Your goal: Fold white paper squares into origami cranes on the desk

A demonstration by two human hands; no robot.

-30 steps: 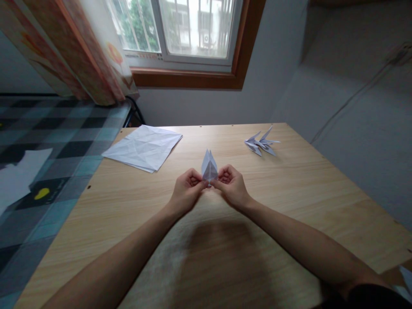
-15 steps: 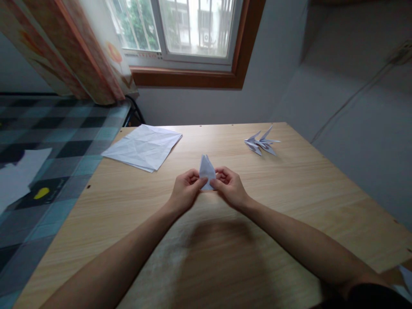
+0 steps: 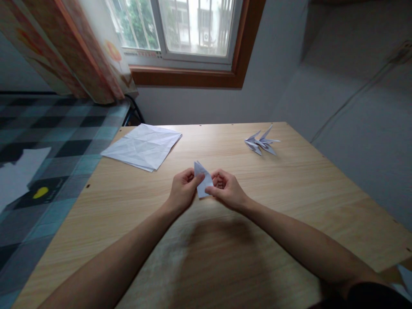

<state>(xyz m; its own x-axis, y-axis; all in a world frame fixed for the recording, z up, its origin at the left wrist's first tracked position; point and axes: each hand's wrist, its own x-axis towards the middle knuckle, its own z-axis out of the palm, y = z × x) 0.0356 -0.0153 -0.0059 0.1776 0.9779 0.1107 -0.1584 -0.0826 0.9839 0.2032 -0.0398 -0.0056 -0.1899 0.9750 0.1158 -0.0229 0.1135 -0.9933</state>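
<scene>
Between my hands is a small piece of folded white paper, held over the middle of the table with its split, pointed end tilted up to the left. My left hand pinches its left side, thumb across the front face. On the other side, my right hand grips the right edge low down, thumb in front and fingers curled behind. The layers between the fingers are hidden.
Creased white paper sheets lie at the table's far left. Folded paper cranes rest at the far right. A bed with a checked cover adjoins the wooden table on the left, below a curtain.
The folded paper has tipped, its point swinging left and its lower edge dropping toward me. My right thumb has slid slightly left and down along it.
</scene>
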